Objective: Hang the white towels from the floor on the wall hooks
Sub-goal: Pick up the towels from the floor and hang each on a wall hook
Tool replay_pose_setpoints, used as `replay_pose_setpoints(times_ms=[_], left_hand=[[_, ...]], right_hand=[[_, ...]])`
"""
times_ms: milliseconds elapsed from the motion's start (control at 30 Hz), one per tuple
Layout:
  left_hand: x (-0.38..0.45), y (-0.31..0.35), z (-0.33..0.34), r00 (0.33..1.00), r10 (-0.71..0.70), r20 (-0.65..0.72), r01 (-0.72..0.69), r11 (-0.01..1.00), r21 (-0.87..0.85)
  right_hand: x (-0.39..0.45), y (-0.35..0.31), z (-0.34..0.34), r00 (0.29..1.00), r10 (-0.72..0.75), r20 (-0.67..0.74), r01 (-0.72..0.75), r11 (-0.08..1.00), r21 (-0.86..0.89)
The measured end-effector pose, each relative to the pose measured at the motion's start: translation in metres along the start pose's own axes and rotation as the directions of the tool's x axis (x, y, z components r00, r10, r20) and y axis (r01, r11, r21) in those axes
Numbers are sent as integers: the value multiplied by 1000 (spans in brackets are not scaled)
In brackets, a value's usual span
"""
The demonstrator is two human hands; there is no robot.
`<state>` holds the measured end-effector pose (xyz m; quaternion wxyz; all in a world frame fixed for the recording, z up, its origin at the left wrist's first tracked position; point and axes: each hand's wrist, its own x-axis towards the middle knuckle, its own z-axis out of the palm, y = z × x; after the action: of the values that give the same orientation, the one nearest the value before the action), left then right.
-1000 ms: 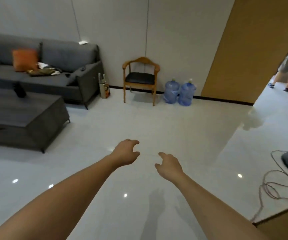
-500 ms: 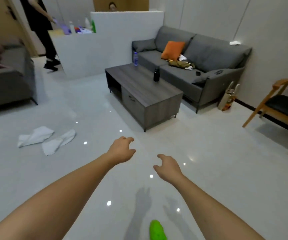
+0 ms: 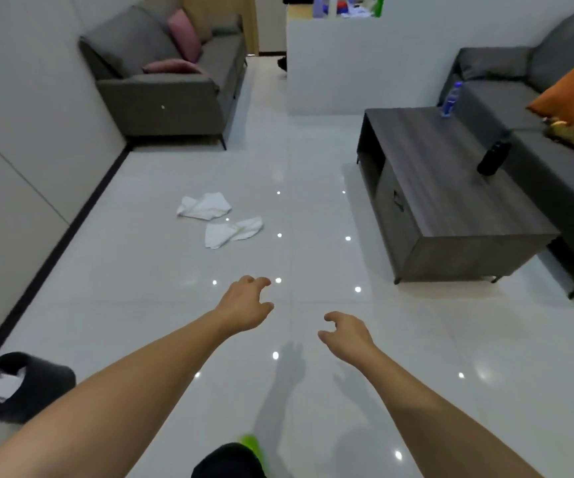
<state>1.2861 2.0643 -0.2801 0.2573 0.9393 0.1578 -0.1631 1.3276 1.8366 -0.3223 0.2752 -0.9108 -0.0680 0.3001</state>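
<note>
Two crumpled white towels lie on the glossy tiled floor ahead of me: the farther towel (image 3: 204, 205) and the nearer towel (image 3: 232, 231), close together left of centre. My left hand (image 3: 246, 302) and my right hand (image 3: 347, 331) reach forward over the floor, well short of the towels, fingers loosely curled and holding nothing. No wall hooks are in view.
A dark wooden coffee table (image 3: 451, 198) with two bottles stands at the right, a grey sofa (image 3: 554, 108) behind it. Another grey sofa (image 3: 171, 81) sits at the far left by the wall. A black bin (image 3: 20, 388) lies at my lower left. A white counter (image 3: 344, 60) is at the back.
My view has swung left across the room: the chair and water jugs are gone, and the towels now lie straight ahead and closer. Both hands stay outstretched and empty.
</note>
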Motion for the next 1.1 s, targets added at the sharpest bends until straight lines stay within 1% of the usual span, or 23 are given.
replay_pose_setpoints(times_ms=[100, 200, 300, 467, 567, 767, 900, 1100], left_hand=[[39, -34, -19, 997, -70, -32, 68, 997, -42], [88, -73, -43, 990, -127, -62, 121, 989, -87], [140, -117, -70, 982, -183, -55, 174, 975, -139], [215, -189, -123, 956, -294, 27, 294, 939, -178], [258, -223, -158, 943, -332, 24, 330, 923, -196], [328, -276, -201, 924, -378, 61, 380, 888, -258], [385, -309, -223, 911, -404, 83, 411, 873, -263], [504, -366, -260, 897, -426, 119, 442, 867, -230]], right_hand=[[52, -39, 5, 996, -53, 76, 59, 996, -74], [115, -87, 8, 989, -109, 103, 121, 984, -127], [180, -139, 17, 979, -142, 144, 166, 972, -167], [268, -229, 32, 973, -98, 210, 137, 974, -179], [312, -274, 38, 970, -95, 226, 135, 976, -171], [393, -336, 53, 955, -41, 295, 108, 971, -214], [462, -375, 66, 942, -39, 333, 130, 958, -256], [595, -438, 102, 926, -23, 376, 100, 977, -187]])
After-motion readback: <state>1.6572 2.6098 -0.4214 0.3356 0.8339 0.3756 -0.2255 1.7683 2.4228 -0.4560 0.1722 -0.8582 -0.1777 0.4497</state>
